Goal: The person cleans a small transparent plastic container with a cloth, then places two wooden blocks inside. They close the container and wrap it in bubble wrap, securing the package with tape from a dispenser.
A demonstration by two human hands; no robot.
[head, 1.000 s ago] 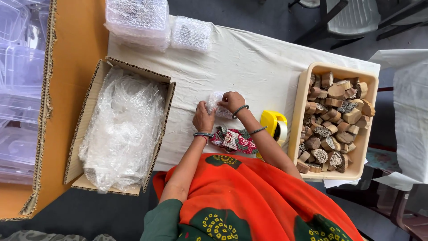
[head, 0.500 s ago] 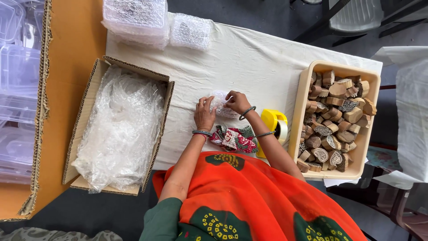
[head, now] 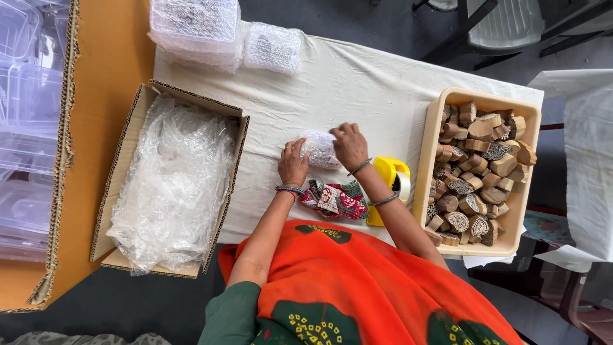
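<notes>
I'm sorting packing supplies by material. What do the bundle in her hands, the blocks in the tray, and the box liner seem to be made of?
The bundle looks wrapped in bubble wrap: translucent and dimpled. Both the left hand and right hand rest on it. The blocks look like carved wood: brown, matte, patterned faces. The liner seems thin clear plastic, glossy and crinkled, inside a corrugated cardboard box.

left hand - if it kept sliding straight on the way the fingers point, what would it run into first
The left hand already rests against the bubble-wrapped bundle that both hands hold. Past it lies bare white cloth, then, probably, the small wrapped packet at the far edge, though the exact line is hard to judge.
</notes>
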